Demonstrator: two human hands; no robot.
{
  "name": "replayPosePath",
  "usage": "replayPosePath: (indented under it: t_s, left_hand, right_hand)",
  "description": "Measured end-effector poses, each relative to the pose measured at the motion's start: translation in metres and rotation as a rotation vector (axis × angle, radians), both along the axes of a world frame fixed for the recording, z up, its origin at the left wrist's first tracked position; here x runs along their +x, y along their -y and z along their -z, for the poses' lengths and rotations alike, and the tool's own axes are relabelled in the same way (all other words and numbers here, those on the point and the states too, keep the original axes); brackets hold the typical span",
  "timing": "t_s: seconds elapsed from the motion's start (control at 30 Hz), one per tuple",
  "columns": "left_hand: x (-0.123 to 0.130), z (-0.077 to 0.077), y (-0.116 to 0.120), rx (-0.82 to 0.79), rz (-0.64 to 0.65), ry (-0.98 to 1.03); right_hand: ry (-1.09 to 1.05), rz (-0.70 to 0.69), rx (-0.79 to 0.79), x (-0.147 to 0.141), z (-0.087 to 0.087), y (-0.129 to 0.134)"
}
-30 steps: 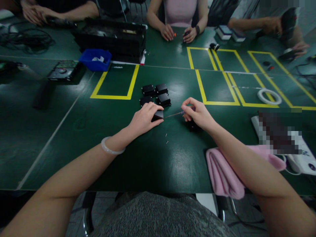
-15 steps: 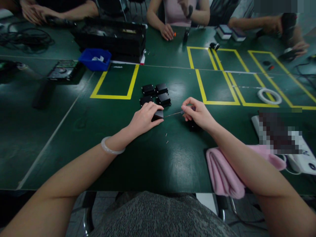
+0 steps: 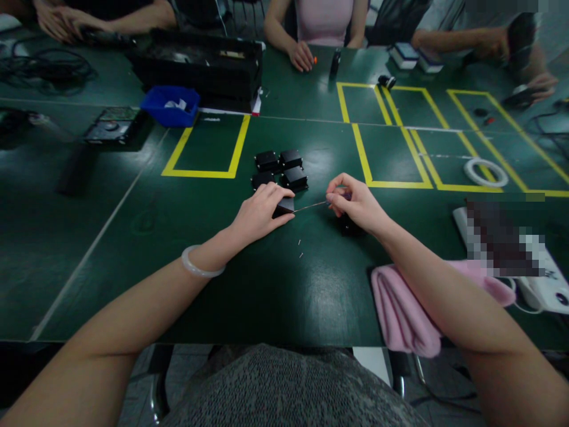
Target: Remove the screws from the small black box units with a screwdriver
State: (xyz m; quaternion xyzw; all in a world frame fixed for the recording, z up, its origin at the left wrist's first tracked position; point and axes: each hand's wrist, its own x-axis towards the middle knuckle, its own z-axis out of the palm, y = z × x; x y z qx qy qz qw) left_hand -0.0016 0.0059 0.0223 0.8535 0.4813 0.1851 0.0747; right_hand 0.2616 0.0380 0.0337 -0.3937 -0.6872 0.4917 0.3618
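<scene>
My left hand (image 3: 262,212) is wrapped over a small black box (image 3: 285,206) and holds it against the green table (image 3: 249,284). In my right hand (image 3: 351,201) is a thin screwdriver (image 3: 311,206), its fingers closed around the handle. The shaft points left and its tip meets the box's right side. Several similar black boxes (image 3: 294,177) stand in a group just beyond my left hand. Another dark object (image 3: 349,226) lies partly hidden under my right hand. Two tiny screws (image 3: 299,242) lie on the table nearer to me.
A pink cloth (image 3: 404,308) lies beneath my right forearm, beside a white power strip (image 3: 551,290). Farther off are a blue bin (image 3: 171,107), a large black case (image 3: 204,71), a white tape ring (image 3: 485,172) and yellow tape outlines. Other people sit across the table.
My hands, the box and the screwdriver stay nearly in place, with slight movement of my right fingers. Across the table, a person's raised hand has gone down.
</scene>
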Motion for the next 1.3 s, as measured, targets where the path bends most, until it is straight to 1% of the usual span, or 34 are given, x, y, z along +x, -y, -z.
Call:
replayPosePath:
  t_s: [0.1, 0.93, 1.13, 1.3]
  left_hand:
    - [-0.0001, -0.0003, 0.0001, 0.001, 0.003, 0.002]
    - [0.0006, -0.0024, 0.0009, -0.023, -0.008, -0.005]
    - [0.0005, -0.002, 0.0009, -0.012, -0.003, -0.006]
    - [-0.0002, -0.0016, 0.0009, -0.009, 0.002, 0.002]
  right_hand:
    - [-0.023, 0.015, -0.014, -0.001, 0.001, 0.0003]
    - [0.009, 0.031, 0.012, -0.0008, -0.0012, 0.0002]
    - [-0.013, 0.017, -0.029, -0.001, 0.0, 0.0009]
    - [-0.012, 0.034, -0.01, -0.0007, -0.0015, 0.0003]
